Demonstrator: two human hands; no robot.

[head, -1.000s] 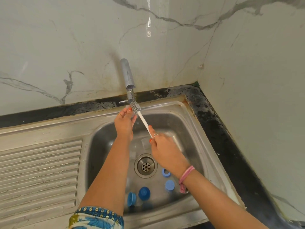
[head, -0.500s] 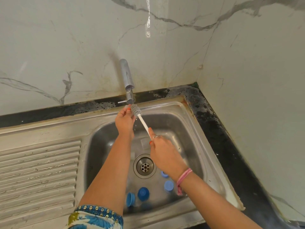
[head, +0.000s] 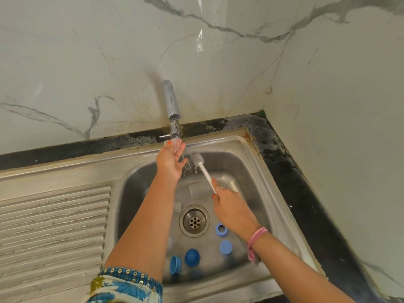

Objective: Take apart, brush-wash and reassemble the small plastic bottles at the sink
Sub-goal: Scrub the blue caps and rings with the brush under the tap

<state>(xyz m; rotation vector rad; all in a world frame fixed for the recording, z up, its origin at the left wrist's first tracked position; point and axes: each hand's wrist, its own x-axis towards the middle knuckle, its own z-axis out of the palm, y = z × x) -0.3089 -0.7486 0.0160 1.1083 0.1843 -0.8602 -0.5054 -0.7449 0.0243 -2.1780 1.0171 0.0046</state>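
From the head camera, I see that my brush (head: 197,159) has come away from my left hand (head: 170,161). A moment ago its bristles sat right against those fingers under the tap (head: 172,110); now the bristle head hangs just beside the hand, to its right, tilted up out of my right hand (head: 232,209). My left hand is under the running water, fingers fairly straight; something pale and see-through seems to lie against them at the spout, but I cannot tell whether it is a bottle or only the stream. My right fingers are curled round the white handle. I take this as a rinse between scrubs rather than a finished wash.

Down in the sink (head: 258,162), four blue caps are off and loose: a ring-shaped one (head: 221,229) and a plain one (head: 226,248) right of the drain (head: 194,221), two more (head: 192,256) (head: 175,263) near the front wall. A clear bottle (head: 197,190) lies behind the drain, hard to make out. Reassembly is not begun, I judge. My own forearms cross over the basin and hide part of its floor.
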